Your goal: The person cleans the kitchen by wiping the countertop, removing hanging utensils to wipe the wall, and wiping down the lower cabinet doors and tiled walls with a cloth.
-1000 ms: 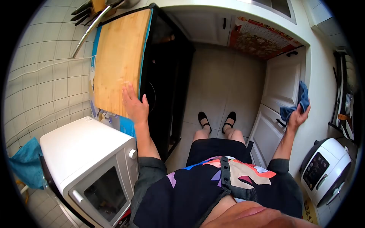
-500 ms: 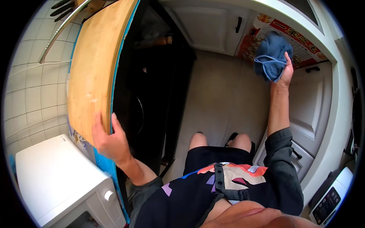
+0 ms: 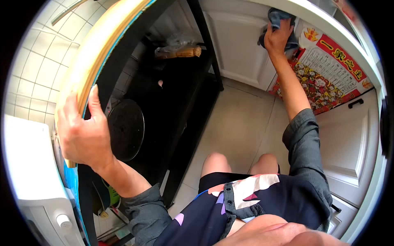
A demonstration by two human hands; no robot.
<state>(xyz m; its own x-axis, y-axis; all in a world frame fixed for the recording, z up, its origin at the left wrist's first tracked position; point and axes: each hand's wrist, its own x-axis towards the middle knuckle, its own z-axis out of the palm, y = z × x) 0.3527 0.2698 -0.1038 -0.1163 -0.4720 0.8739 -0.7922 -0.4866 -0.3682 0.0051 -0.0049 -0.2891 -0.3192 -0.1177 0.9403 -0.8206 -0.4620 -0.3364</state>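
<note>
Two hands: left hand (image 3: pixel 84 137) on the pale wooden cutting board (image 3: pixel 96 41), but I cannot tell whether its fingers clamp or merely rest; right hand (image 3: pixel 279 41) with fingers closed on the dark blue fabric cloth (image 3: pixel 278 14).
Cloth: bunched at the white panelled cabinet door (image 3: pixel 238 41), near its upper corner.
Board risk: leaning weight might slide or tip it.
Cloth risk: a loosened grip could drop it.
Clear plastic bag (image 3: pixel 180 41): a bundle of thin tan sticks (image 3: pixel 186 53).
Round black pan (image 3: pixel 127 131): contents too dark to tell.
</note>
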